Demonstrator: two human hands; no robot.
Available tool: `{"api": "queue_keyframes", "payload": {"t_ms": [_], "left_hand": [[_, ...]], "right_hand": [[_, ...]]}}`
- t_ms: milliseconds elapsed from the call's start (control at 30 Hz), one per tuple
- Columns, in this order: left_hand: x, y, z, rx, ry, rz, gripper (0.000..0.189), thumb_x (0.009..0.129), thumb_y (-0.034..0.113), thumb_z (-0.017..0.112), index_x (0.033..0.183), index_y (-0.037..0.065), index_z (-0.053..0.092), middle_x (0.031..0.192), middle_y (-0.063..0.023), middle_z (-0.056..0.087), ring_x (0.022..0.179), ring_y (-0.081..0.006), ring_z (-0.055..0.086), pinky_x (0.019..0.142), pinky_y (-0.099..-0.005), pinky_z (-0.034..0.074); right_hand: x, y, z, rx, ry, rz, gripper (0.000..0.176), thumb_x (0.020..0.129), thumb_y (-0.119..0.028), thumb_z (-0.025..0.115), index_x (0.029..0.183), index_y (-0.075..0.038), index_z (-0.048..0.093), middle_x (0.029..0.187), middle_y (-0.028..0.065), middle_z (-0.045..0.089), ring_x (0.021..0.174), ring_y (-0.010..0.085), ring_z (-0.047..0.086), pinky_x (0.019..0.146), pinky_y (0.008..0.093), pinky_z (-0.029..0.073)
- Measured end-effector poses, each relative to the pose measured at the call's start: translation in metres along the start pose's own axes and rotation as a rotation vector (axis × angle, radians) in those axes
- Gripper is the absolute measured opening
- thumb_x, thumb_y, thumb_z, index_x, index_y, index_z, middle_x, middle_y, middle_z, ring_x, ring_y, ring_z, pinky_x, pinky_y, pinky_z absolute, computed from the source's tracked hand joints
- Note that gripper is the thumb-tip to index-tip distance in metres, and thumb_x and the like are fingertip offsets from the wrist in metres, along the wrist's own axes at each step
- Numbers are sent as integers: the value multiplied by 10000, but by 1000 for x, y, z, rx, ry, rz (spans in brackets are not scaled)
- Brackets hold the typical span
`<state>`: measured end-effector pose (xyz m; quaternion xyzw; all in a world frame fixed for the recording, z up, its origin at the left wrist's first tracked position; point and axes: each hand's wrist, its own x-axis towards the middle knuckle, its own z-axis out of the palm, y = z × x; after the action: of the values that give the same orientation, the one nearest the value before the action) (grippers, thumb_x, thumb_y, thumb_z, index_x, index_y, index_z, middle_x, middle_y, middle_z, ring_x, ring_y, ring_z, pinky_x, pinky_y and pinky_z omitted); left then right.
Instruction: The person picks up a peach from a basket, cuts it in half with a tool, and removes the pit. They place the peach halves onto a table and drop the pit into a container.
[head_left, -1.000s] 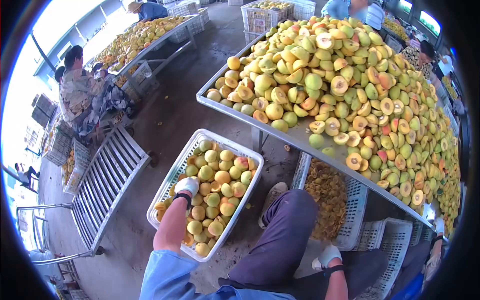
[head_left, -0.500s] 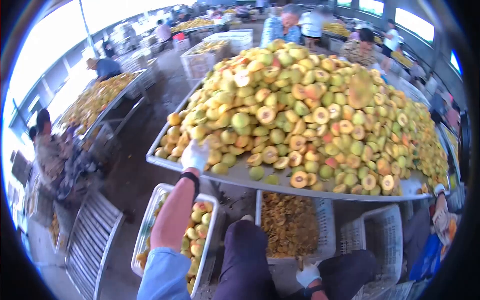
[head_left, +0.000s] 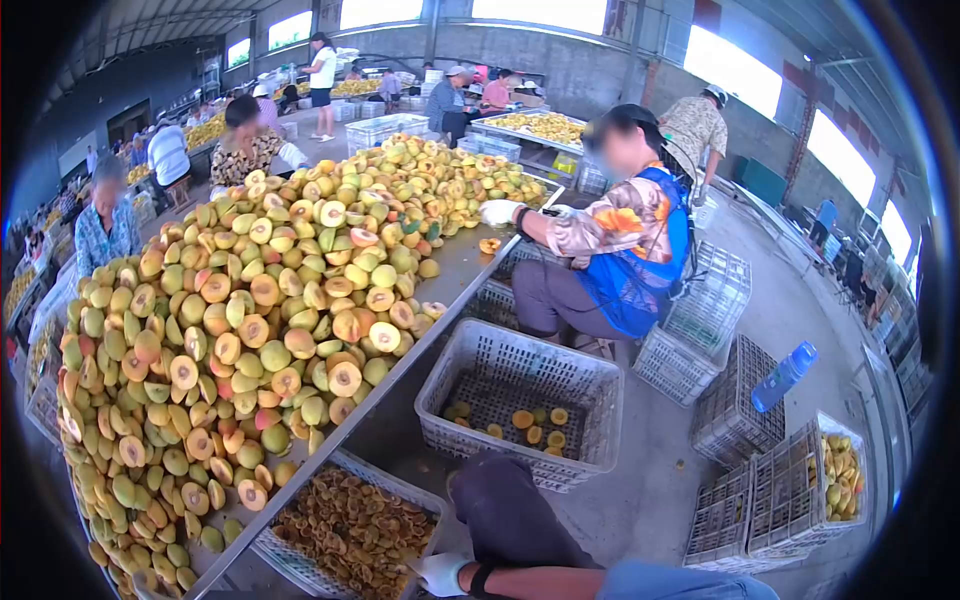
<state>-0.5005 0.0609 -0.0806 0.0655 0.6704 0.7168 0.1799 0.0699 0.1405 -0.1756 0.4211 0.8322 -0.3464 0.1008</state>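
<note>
My right hand [head_left: 441, 575], in a white glove with a black wristband, is at the bottom centre, by the right rim of a crate of brown fruit scraps [head_left: 350, 525]. Its fingers look closed; what they hold, if anything, cannot be made out. My left hand is not visible. A large heap of halved yellow-green fruit [head_left: 260, 330] covers the metal table [head_left: 365, 405] on the left. Right of the scrap crate, a grey crate [head_left: 525, 375] holds several fruit halves on its bottom.
A co-worker with a blue backpack [head_left: 640, 225] sits at the table's far right edge, a gloved hand over it. Stacked crates [head_left: 740, 400] and a blue bottle [head_left: 785, 376] stand to the right. More people and fruit tables are behind.
The view has swung to the right. My left hand, earlier at the fruit heap's left edge, has left the view. The co-worker and the grey crate now show fully.
</note>
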Motion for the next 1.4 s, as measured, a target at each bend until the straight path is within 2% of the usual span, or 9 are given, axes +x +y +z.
{"api": "queue_keyframes", "payload": {"t_ms": [133,200,267,300,367,833,1133,1333,1400], "left_hand": [[-69,14,32,-161,-300,78,140,864,197,651,888,60,638,823,-4,645,605,-135,520,504,-280,410],[-86,11,57,-50,-720,436,137,875,210,640,862,73,632,827,-5,654,591,-142,508,494,-283,396],[-210,45,107,-195,-513,88,280,944,306,625,1077,60,641,1026,-57,628,745,-173,549,584,-303,419],[-217,40,111,-644,-903,-312,436,963,399,566,1225,51,581,1065,-66,634,779,-198,557,600,-308,433],[-276,39,151,-631,-636,-394,509,1002,398,405,1272,-4,562,1050,-143,648,754,-238,607,573,-307,469],[-327,-32,185,-715,-870,-600,672,799,316,454,1335,-85,505,1299,-271,573,987,-324,643,878,-413,523],[-324,-30,176,-607,-884,-593,483,964,363,440,1289,29,566,1194,-160,651,925,-208,663,667,-309,548],[-329,-38,176,-109,-884,-700,550,1015,545,413,1160,51,602,984,-68,671,793,-149,656,646,-283,555],[-331,-36,177,-183,-951,-724,484,1019,500,437,1170,68,594,956,-51,656,786,-140,646,613,-261,527]], "right_hand": [[4,1,7,221,205,-107,331,930,-315,507,1162,-94,588,950,214,681,860,429,653,731,516,500],[-4,-2,-3,77,196,-198,443,929,-257,527,1362,-161,540,1180,131,645,992,381,632,844,453,524],[-24,-10,-30,205,493,-382,314,928,-241,554,1199,-103,634,1077,155,677,920,370,652,800,436,541],[-30,-20,-43,303,709,-448,261,895,-190,613,1118,-57,637,937,166,677,850,375,654,742,428,544],[-48,-40,-80,376,640,-367,189,868,-153,621,1039,-79,649,853,159,647,780,391,629,695,462,520],[-43,-91,-97,310,671,-384,228,850,-125,640,1052,-56,559,860,200,629,770,408,629,665,489,518],[-29,-78,-101,556,746,-364,147,840,-72,671,906,-31,546,742,183,596,695,407,604,603,466,479],[-26,-80,-112,528,634,-283,341,845,-122,705,1156,-33,598,865,201,667,816,392,662,719,434,538],[-16,-74,-97,829,415,-130,311,890,-115,670,1175,-27,583,801,125,675,646,235,663,580,344,531]]}}
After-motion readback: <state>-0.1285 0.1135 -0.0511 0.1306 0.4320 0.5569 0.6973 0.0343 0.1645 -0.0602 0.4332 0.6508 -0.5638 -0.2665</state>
